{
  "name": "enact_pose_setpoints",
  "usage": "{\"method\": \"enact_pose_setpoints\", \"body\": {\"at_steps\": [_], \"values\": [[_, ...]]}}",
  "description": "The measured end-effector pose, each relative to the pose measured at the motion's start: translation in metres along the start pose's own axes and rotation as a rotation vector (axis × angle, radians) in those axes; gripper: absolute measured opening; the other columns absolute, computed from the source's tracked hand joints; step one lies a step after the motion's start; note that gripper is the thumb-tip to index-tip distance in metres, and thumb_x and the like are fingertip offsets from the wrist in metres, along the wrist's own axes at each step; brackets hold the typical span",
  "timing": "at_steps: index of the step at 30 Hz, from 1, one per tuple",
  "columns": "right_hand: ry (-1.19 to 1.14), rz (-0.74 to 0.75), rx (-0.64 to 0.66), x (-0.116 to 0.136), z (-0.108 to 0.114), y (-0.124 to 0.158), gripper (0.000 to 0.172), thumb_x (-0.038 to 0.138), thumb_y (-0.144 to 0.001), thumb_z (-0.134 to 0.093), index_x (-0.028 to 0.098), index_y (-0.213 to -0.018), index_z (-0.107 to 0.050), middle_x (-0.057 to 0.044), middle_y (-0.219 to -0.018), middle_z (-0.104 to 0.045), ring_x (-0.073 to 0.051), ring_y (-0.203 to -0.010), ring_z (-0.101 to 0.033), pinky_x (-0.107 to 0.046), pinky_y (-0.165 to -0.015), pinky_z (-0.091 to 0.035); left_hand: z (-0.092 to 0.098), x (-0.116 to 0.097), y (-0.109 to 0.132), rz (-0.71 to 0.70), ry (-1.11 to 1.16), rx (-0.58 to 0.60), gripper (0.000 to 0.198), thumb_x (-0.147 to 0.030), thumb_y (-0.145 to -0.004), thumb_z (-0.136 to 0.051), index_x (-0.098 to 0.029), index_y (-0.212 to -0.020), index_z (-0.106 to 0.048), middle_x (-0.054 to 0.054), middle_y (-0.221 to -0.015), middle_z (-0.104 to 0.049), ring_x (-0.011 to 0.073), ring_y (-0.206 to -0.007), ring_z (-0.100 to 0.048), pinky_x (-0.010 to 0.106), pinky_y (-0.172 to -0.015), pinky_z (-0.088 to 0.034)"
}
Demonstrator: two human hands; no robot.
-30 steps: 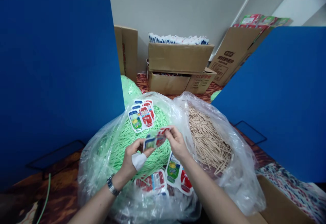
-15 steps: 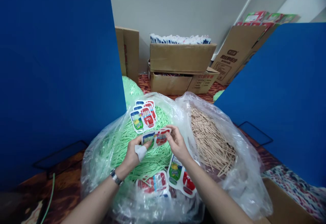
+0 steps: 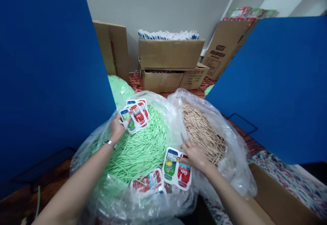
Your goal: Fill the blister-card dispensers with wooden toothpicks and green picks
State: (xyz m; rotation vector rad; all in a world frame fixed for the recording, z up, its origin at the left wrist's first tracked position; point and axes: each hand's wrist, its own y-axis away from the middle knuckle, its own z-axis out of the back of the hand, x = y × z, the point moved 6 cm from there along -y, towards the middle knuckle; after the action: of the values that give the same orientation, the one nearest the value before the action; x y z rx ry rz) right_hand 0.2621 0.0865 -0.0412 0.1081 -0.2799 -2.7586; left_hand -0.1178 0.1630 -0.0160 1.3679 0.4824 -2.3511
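My left hand (image 3: 118, 128), with a white wrap on a finger, is closed on a printed packet (image 3: 131, 126) shaped like two drink jars, green and red. That packet lies over a small stack of similar packets (image 3: 143, 106) on the green paper sticks (image 3: 139, 150). At the lower right, my right hand (image 3: 195, 155) has its fingers apart at the upper right edge of another green-and-red packet (image 3: 170, 165), the thumb over its red part. A further red packet (image 3: 150, 180) lies at the front, partly under green sticks.
A clear plastic bag (image 3: 87, 160) holds the green sticks; a second bag (image 3: 236, 150) holds brown sticks (image 3: 201, 129). Blue panels (image 3: 51, 64) (image 3: 281, 81) flank both sides. Behind are stacked cartons (image 3: 171, 54), and an open carton (image 3: 283, 197) is at lower right.
Both hands were together on one packet over the green sticks. My left hand has carried it up-left onto the stack; my right hand has let go and moved down-right to another packet.
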Motion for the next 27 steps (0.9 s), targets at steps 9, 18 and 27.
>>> {"method": "enact_pose_setpoints", "body": {"at_steps": [9,18,27], "values": [[-0.457,0.084,0.07,-0.018,-0.023,-0.011,0.02,0.037,-0.08,-0.061,0.019,-0.078,-0.052,0.0,-0.077,-0.059,-0.014,-0.069,-0.051,-0.023,-0.061,-0.033,0.017,-0.013,0.009,-0.097,-0.234,-0.087,0.059,-0.041,-0.071,-0.066,-0.012,-0.121,-0.053,0.013,-0.106,-0.066,0.0255,-0.083,-0.066,0.036,-0.072,-0.052],[-0.452,0.048,-0.133,-0.028,-0.007,0.004,0.025,0.031,-0.091,-0.047,0.02,-0.111,-0.057,-0.004,-0.089,-0.068,-0.017,-0.079,-0.061,-0.026,-0.073,-0.042,-0.008,-0.071,0.121,-0.792,-0.229,0.02,0.047,-0.031,-0.079,-0.066,-0.017,-0.122,-0.053,0.016,-0.134,-0.049,0.0331,-0.124,-0.045,0.05,-0.103,-0.037],[-0.704,0.159,-0.134,0.032,0.067,0.043,0.02,0.035,-0.094,-0.042,0.019,-0.086,-0.053,0.001,-0.071,-0.058,-0.011,-0.063,-0.052,-0.021,-0.06,-0.035,-0.088,-0.049,0.207,-0.355,0.125,0.715,0.095,-0.038,-0.067,-0.076,-0.017,-0.146,-0.027,0.019,-0.147,-0.036,0.0342,-0.134,-0.036,0.05,-0.108,-0.032]]}}
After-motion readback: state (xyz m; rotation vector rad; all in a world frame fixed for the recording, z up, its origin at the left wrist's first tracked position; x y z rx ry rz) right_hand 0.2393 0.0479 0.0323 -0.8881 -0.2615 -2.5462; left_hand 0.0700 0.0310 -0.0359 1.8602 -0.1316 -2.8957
